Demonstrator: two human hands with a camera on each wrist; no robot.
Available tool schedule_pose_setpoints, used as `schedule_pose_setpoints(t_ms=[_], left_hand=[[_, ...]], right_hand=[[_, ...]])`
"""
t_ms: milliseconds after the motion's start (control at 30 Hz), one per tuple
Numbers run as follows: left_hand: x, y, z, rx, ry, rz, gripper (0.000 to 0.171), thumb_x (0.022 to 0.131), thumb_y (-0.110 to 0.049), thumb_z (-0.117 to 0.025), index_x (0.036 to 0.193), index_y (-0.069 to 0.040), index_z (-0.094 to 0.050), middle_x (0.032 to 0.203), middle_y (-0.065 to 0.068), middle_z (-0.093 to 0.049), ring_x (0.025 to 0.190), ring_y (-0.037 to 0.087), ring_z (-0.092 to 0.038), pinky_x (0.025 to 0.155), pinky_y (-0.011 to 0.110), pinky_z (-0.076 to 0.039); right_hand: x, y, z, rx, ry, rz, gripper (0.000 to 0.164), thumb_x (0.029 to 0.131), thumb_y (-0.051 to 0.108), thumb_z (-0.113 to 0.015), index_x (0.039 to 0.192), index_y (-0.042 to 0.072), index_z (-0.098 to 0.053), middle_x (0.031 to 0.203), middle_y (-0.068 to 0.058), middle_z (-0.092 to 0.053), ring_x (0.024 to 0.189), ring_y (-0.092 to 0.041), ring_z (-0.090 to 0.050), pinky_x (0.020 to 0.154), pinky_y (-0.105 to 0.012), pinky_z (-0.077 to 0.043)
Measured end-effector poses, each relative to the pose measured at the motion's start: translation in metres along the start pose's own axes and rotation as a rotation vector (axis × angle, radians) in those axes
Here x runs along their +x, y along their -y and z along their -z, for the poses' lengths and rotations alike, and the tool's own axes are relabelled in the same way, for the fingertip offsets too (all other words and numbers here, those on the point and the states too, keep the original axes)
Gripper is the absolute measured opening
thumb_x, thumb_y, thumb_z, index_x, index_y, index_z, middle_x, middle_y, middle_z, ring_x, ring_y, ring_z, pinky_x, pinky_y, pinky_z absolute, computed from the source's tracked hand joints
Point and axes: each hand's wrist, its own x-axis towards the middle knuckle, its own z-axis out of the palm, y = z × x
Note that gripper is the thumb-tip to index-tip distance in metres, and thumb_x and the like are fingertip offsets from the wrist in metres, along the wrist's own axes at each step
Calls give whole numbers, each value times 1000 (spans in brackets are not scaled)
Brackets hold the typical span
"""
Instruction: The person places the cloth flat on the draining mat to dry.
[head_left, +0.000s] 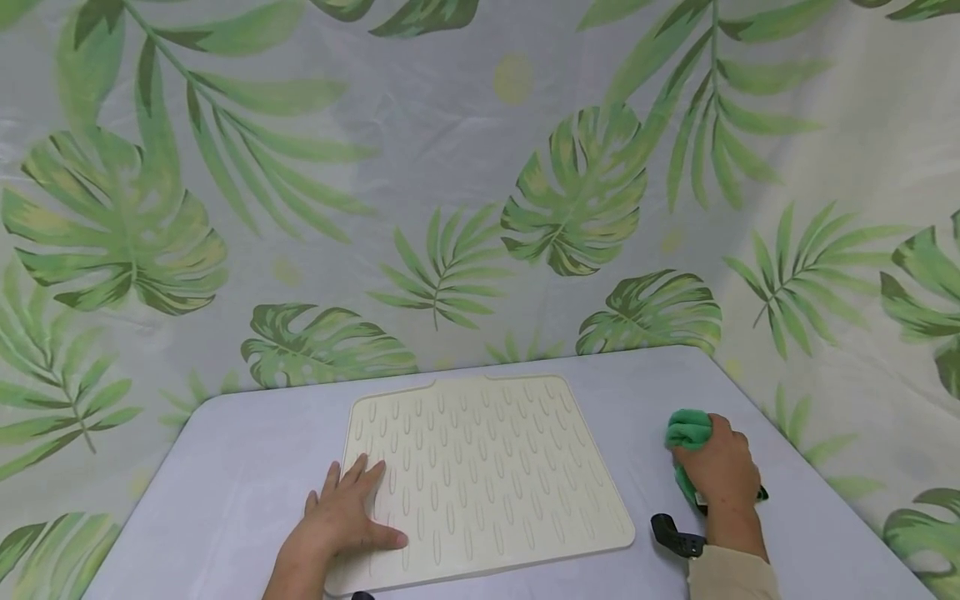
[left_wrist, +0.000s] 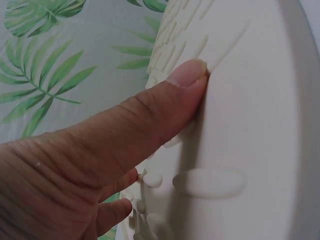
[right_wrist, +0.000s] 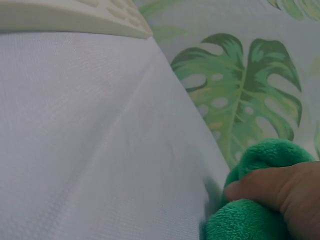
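Note:
A cream mat with raised oval ridges point(head_left: 480, 467) lies flat on the white table. My left hand point(head_left: 341, 512) rests on the mat's left side, fingers spread and thumb on the ridged surface; up close in the left wrist view, the thumb point(left_wrist: 145, 110) touches the mat point(left_wrist: 255, 120). Over the table's right side, my right hand point(head_left: 720, 467) grips a bunched green cloth point(head_left: 688, 429). In the right wrist view the thumb point(right_wrist: 265, 187) presses into the folds of the cloth point(right_wrist: 247, 220). The other right fingers are mostly hidden there.
The white table point(head_left: 225, 475) has rounded far corners. A curtain with green leaf prints point(head_left: 450, 167) hangs behind and beside it. At the right wrist sits a black camera mount point(head_left: 677, 537); a bit of another black part point(head_left: 363, 595) shows at the bottom edge.

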Motion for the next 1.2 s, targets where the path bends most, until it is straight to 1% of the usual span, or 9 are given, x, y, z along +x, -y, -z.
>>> schedule_pose_setpoints(t_ms=[67, 233, 400, 633, 867, 1033, 1200], left_hand=[[0, 0, 0, -3, 0, -1, 124, 53, -55, -96, 156, -12, -42, 167, 23, -25, 154, 57, -6, 115, 81, -7], [1, 0, 0, 3, 0, 1, 124, 53, -56, -95, 156, -12, -43, 167, 23, -26, 154, 57, -6, 115, 81, -8], [1, -1, 0, 14, 1, 2, 124, 53, -57, -95, 156, -11, -43, 167, 23, -26, 153, 58, -7, 115, 81, -9], [1, 0, 0, 13, 7, 4, 124, 53, -57, -95, 156, -11, -42, 167, 24, -26, 153, 58, -7, 115, 81, -10], [1, -1, 0, 17, 1, -2, 123, 54, -56, -95, 156, -11, -42, 166, 24, -27, 153, 58, -8, 114, 81, -11], [0, -2, 0, 14, 1, -2, 123, 54, -56, -95, 155, -10, -42, 166, 25, -27, 153, 59, -8, 114, 81, -11], [-1, -2, 0, 16, 1, -4, 122, 54, -55, -95, 155, -10, -43, 166, 25, -28, 152, 59, -9, 114, 82, -11]], right_hand=[[0, 0, -1, 36, -48, -14, 74, 89, 27, -67, 149, -2, -35, 133, -42, -45, 115, -61, -51, 82, -72, -46], [2, 2, -2, 119, -135, -36, 68, 91, 20, -61, 150, -1, -35, 135, -40, -44, 120, -58, -47, 88, -72, -43], [3, 5, -2, 192, -197, -57, 70, 92, 20, -62, 153, 0, -34, 138, -39, -44, 124, -58, -46, 93, -72, -41], [4, 8, 1, 271, -246, -60, 72, 92, 21, -64, 155, 3, -34, 139, -38, -47, 125, -56, -46, 92, -71, -41], [4, 13, 8, 350, -284, -61, 74, 91, 20, -66, 157, 7, -34, 144, -35, -48, 131, -54, -45, 99, -66, -40], [3, 21, 15, 388, -306, -44, 76, 91, 23, -68, 158, 9, -34, 147, -32, -48, 133, -53, -45, 102, -65, -39], [-2, 31, 20, 421, -341, -8, 74, 91, 23, -70, 156, 12, -38, 147, -29, -51, 130, -49, -48, 99, -64, -40]])
